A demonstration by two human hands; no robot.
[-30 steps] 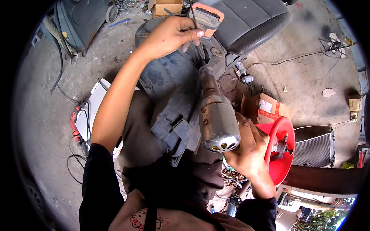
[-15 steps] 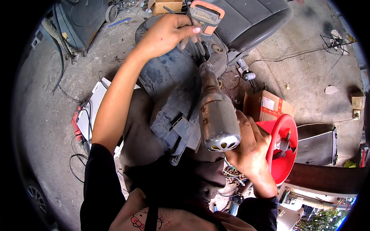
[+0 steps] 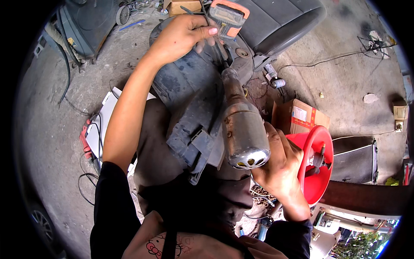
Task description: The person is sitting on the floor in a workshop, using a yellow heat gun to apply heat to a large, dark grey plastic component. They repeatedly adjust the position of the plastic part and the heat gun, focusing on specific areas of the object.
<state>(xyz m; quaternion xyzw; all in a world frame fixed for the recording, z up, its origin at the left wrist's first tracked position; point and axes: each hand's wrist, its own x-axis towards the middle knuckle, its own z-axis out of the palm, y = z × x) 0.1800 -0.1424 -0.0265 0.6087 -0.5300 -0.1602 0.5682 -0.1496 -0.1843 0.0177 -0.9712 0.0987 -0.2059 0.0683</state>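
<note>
My right hand is wrapped round a hot air gun with a worn metal barrel and a vented rear end. Its narrow nozzle points away from me, down at a dirty black plastic car part lying across my lap. Above the far end of that part, my left hand is closed, thumb against fingers, on a thin dark rod. The rod's lower end runs toward the nozzle tip, where fingers and shadow partly hide it. A bracket-like piece of black plastic juts toward me between my legs.
An orange-framed work lamp stands just beyond my left hand, before a grey car seat. By my right wrist is a red bucket with a metal part inside. Farther right are a cardboard box and a radiator. Cables cross the concrete floor.
My left hand has shifted slightly left, still pinching the rod. The hot air gun stays almost in place in my right hand, and the whole view has moved a little.
</note>
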